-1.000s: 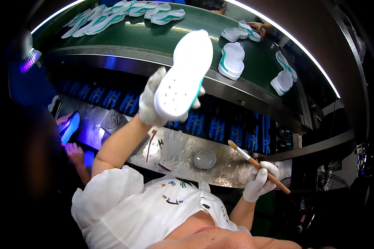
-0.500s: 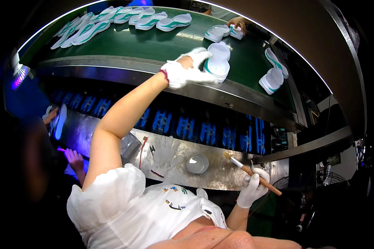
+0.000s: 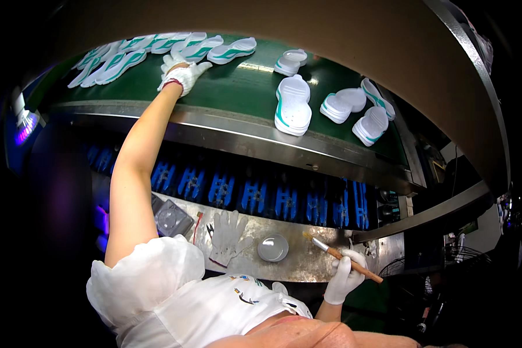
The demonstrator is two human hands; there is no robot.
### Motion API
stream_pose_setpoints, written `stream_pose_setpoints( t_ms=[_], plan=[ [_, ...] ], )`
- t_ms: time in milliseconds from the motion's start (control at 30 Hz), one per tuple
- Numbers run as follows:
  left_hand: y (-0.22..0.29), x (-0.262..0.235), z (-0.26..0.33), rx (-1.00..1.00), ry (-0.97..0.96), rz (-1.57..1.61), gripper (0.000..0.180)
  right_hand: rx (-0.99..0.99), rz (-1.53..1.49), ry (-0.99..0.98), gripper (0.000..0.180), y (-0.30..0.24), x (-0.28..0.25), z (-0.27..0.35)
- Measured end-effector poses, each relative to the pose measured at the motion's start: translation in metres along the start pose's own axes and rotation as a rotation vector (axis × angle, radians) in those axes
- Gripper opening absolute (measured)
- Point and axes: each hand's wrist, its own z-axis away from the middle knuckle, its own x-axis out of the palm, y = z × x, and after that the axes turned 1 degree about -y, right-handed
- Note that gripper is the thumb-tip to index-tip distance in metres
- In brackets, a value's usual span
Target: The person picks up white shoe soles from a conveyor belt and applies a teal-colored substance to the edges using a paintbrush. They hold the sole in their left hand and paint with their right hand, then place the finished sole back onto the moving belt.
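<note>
Two gloved hands are mine. My left arm is stretched out nearly straight, up and away to the far left, over the steel edge of the green conveyor belt (image 3: pixel 238 87). My left hand (image 3: pixel 182 74) lies on the belt with fingers spread and released, grasping nothing; its fingertips are just beside the nearest white-and-teal shoe sole (image 3: pixel 198 49) in the far-left row, and I cannot tell whether they touch it. Further right on the belt lies a single white sole (image 3: pixel 293 104), bottom up, well apart from that hand, with a small cluster of soles (image 3: pixel 356 110) beyond it at the far right.

My right hand (image 3: pixel 345 278) stays low and near, at the right end of the metal work shelf (image 3: pixel 296 268), elbow bent close to my body. It is clenched around the wooden handle of a brush (image 3: pixel 342 258), which tilts up to the left, bristles pointing toward a small round dish (image 3: pixel 272 247). A spare white glove (image 3: pixel 227 236) lies flat on the shelf left of the dish.
</note>
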Motion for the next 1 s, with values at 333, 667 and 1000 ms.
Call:
stream_pose_setpoints(
  t_ms=[333,667,1000],
  plan=[
    [0.047,0.071,-0.070,0.140,-0.134,0.036,0.072,0.116,0.114,0.139,0.011,0.002,0.001,0.008],
    [0.114,-0.006,0.109,0.998,-0.235,0.545,0.058,0.076,0.051,0.109,0.011,0.010,0.003,-0.002],
    [0.071,-0.019,0.171,1.066,-0.222,0.561,0.046,0.124,-0.083,-0.066,0.012,0.015,-0.001,-0.012]
  ],
)
